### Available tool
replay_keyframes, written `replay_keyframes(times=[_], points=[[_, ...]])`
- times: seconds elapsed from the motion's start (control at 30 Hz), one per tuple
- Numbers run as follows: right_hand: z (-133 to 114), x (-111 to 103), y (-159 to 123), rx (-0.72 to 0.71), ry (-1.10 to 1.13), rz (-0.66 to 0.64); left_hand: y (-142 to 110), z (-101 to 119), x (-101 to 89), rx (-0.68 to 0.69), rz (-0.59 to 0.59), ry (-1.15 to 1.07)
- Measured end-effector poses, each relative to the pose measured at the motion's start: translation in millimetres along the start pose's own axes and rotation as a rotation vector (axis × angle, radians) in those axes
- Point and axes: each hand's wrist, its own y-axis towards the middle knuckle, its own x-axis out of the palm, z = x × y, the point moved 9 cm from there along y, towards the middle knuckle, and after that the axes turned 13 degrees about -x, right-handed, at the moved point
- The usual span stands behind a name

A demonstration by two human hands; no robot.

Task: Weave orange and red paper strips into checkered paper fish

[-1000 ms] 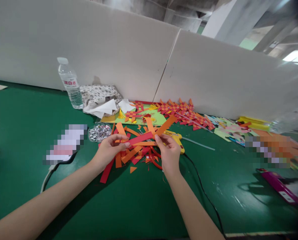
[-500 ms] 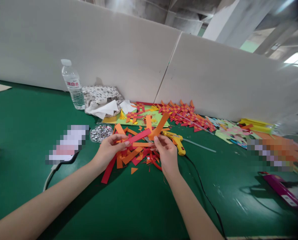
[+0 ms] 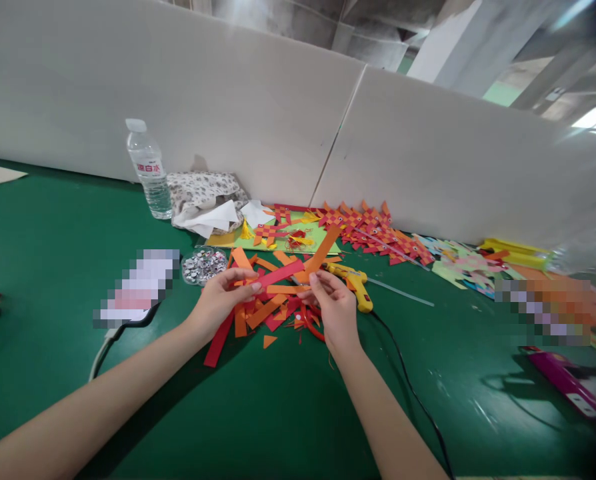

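Note:
My left hand (image 3: 228, 297) pinches a red paper strip (image 3: 282, 273) between thumb and fingers, its free end pointing up to the right. In my right hand (image 3: 334, 303) is a folded orange paper strip (image 3: 323, 252), one part rising to the upper right and another reaching left toward the red strip. Below both hands lies a heap of loose red and orange paper strips (image 3: 268, 312). Red-handled scissors (image 3: 314, 325) lie partly hidden behind my right hand. A yellow glue gun (image 3: 359, 290) rests just right of that hand.
Woven paper fish (image 3: 363, 223) are piled along the partition (image 3: 258, 100). A tray of googly eyes (image 3: 203, 265), a water bottle (image 3: 149, 170) and a patterned tissue pouch (image 3: 203, 193) stand to the left. The glue gun's black cord (image 3: 403, 363) runs toward the front edge. A purple power strip (image 3: 563, 380) lies far right.
An orange part that stood upright near the middle of the folded strip is now down or out of sight. Both hands keep nearly the same place and grip.

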Motion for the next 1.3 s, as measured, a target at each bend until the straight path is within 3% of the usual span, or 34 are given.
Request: replay_keyframes(times=[0.33, 0.47, 0.77, 1.0, 1.3], points=[[0.9, 13.5, -3.2, 0.015, -0.035, -0.123, -1.5, 0.3, 2.1, 0.000, -0.006, 0.042], [4.8, 16.0, -5.2, 0.064, -0.002, -0.142, -1.5, 2.7, 5.8, 0.047, -0.025, 0.115], [-2.1, 15.6, -3.6, 0.021, 0.026, -0.144, -2.7, 5.2, 11.5, 0.103, -0.054, 0.208], [-1.3, 26.8, -8.8, 0.027, 0.000, -0.275, -4.8, 10.2, 14.0, 0.191, -0.054, 0.300], [-1.0, 19.9, -5.9, 0.045, -0.083, -0.258, -7.8, 13.4, 17.0, 0.243, -0.028, 0.430]])
